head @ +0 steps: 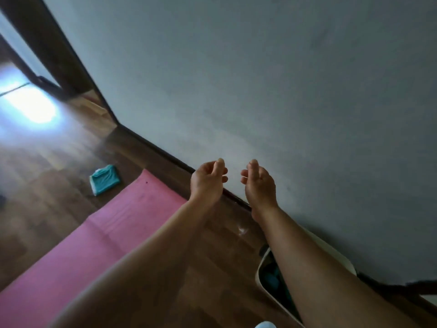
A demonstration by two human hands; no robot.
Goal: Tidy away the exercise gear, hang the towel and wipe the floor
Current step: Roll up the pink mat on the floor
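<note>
Yoga mat (99, 233), pink, lies unrolled on the wooden floor (59, 162) beside the wall; likely light, limp, best gripped at one short end. Left hand (208, 183) and right hand (259, 183) hover loosely curled, empty.

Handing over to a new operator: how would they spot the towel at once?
Start from the pink mat lying along the wooden floor. Past its far left corner lies the towel, a small folded teal cloth with a pale edge, the only teal thing out on the open floor.
</note>
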